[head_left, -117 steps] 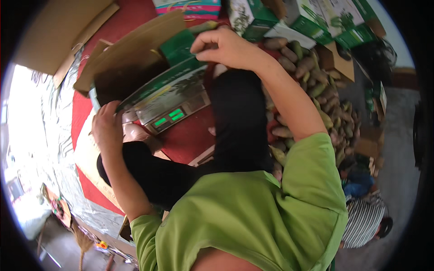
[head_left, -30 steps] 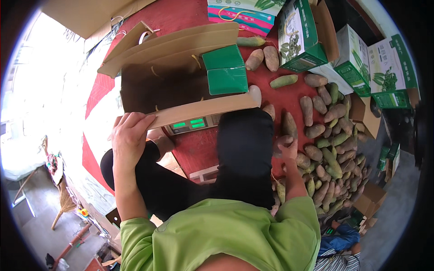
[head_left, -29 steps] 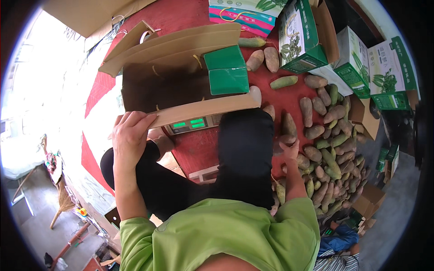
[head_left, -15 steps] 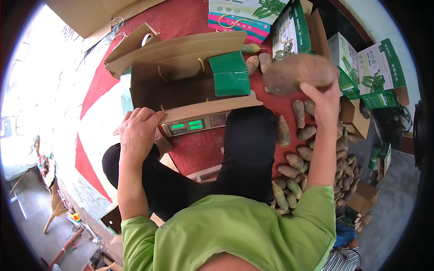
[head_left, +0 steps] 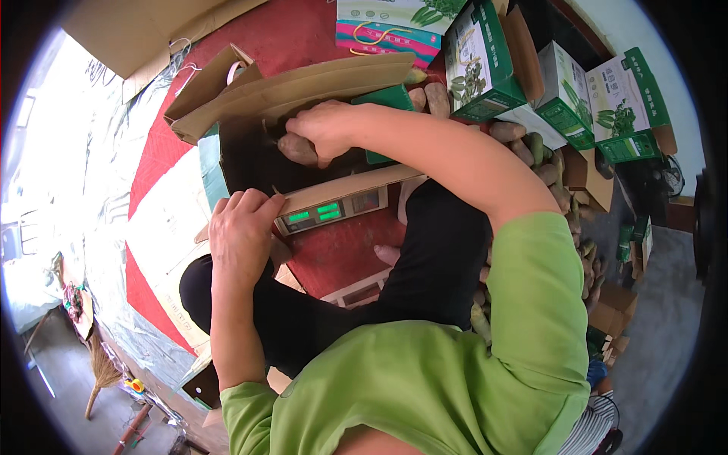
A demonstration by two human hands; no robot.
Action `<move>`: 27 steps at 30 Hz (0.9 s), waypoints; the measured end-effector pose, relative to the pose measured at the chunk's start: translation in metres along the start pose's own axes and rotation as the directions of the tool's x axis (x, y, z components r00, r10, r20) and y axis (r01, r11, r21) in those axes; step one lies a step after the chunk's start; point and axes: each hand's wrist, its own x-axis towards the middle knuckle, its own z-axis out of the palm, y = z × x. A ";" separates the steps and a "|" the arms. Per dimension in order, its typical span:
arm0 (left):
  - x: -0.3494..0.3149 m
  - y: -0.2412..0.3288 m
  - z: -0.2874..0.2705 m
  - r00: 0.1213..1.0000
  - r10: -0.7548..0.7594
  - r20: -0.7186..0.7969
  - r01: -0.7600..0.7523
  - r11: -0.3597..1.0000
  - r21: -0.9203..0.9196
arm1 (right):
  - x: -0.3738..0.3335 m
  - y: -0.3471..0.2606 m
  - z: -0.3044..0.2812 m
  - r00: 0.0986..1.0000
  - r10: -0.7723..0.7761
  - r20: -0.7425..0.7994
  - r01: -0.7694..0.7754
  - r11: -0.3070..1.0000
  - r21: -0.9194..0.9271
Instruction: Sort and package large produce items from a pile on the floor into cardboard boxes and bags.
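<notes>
Head view, looking straight down: a person in a green shirt and black trousers is sitting on a red mat (head_left: 318,38) and working over an open cardboard box (head_left: 296,114) that is resting on a weighing scale (head_left: 334,212) with green lit digits. The right hand (head_left: 326,129) is reaching into the box, its fingers clenched around a brownish sweet potato (head_left: 297,149) that is sitting low inside the box, against the dark interior. The left hand (head_left: 243,235) is lying flat with fingers loosely curled over the near flap of the box, just beside the scale's display, gripping nothing else. More sweet potatoes (head_left: 531,155) are lying in a heap on the mat to the right, past the person's knee. Green printed cartons (head_left: 485,61) are standing upright behind the heap, near the wall.
</notes>
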 end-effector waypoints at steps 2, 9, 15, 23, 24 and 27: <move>0.001 0.000 -0.003 1.000 -0.007 0.012 0.007 1.000 0.003 | 0.011 -0.003 0.007 0.965 0.075 0.251 -0.027 0.981 -0.192; 0.000 -0.001 -0.002 0.999 -0.028 0.020 0.028 1.000 -0.005 | 0.027 0.010 0.041 0.793 0.169 0.585 0.017 0.954 -0.298; 0.004 0.000 0.000 1.000 -0.007 -0.014 0.007 1.000 -0.019 | 0.051 0.022 0.047 0.808 0.129 0.574 0.023 0.968 -0.249; 0.002 -0.004 -0.001 0.999 -0.043 -0.007 0.043 0.999 0.021 | -0.035 -0.005 -0.058 0.901 -0.123 -0.417 0.246 0.935 0.255; 0.002 -0.003 -0.001 0.999 -0.028 -0.019 0.028 0.999 0.022 | -0.054 -0.001 -0.063 0.842 -0.104 -0.530 0.308 0.899 0.313; 0.001 0.000 0.001 0.999 -0.027 -0.027 0.027 0.999 0.023 | -0.119 0.014 -0.061 0.682 0.070 -0.728 0.326 0.863 0.387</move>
